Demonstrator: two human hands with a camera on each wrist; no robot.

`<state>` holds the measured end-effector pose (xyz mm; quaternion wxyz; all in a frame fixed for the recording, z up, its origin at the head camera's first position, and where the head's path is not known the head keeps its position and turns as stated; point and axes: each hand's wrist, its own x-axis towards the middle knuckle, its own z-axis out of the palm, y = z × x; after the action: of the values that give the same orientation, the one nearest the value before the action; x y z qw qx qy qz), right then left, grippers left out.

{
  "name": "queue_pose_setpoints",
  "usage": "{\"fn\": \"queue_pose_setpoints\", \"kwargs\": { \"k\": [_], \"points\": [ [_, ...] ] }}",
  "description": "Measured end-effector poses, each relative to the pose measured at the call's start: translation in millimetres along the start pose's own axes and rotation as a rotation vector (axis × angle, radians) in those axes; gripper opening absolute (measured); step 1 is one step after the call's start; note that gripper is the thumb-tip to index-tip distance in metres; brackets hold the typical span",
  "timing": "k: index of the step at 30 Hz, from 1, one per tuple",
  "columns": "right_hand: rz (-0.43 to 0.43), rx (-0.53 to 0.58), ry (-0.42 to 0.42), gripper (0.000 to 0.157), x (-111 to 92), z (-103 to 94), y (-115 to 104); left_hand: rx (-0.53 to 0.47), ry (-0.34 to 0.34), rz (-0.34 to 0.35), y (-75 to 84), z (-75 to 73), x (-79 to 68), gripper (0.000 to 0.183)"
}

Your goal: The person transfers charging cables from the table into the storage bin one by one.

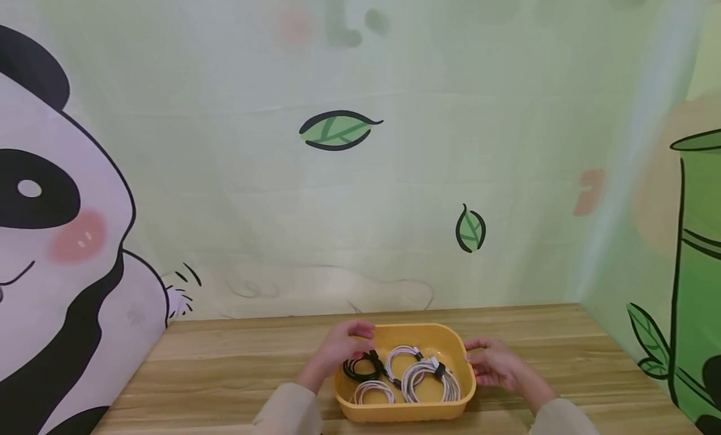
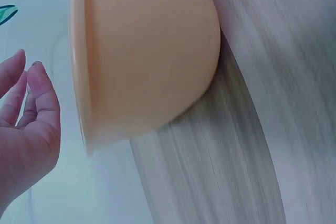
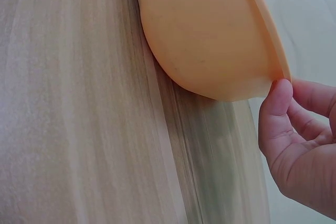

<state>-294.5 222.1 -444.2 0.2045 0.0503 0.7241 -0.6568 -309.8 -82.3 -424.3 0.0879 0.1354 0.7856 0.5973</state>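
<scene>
A yellow plastic bin [image 1: 405, 412] sits on the table with coiled cables inside. They are a black cable [image 1: 376, 362], a small pale cable [image 1: 372, 384], a white cable [image 1: 401, 350] and a thicker white cable [image 1: 450, 388] with a black strap. My right hand [image 1: 496, 363] pinches the bin's right rim between thumb and fingers, as the right wrist view shows at the bin wall [image 3: 210, 30]. Over the bin's left back corner hovers my left hand [image 1: 342, 345], fingers loosely bent and holding nothing. The left wrist view shows that hand [image 2: 34, 124] apart from the rim.
The wooden table [image 1: 225, 372] extends to both sides of the bin. Behind it hangs a pale green backdrop [image 1: 253, 191] printed with leaves, a panda and bamboo, meeting the table's back edge.
</scene>
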Motion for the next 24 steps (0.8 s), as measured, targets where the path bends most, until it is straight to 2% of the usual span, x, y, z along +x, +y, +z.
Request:
{"fn": "queue_pose_setpoints", "kwargs": {
  "k": [6,14,24],
  "points": [
    [-0.003,-0.006,-0.004,0.041,0,-0.1,0,0.014,0.056,0.037,-3.2,-14.9,-3.2,0.035],
    [-0.013,-0.011,-0.003,0.042,0,-0.4,1,-0.022,0.156,-0.013,-10.0,-35.1,-6.5,0.032],
    [-0.012,-0.023,0.013,0.041,-2,2.3,0,-0.005,0.261,-0.045,-17.3,-53.9,-14.5,0.031]
  ]
}}
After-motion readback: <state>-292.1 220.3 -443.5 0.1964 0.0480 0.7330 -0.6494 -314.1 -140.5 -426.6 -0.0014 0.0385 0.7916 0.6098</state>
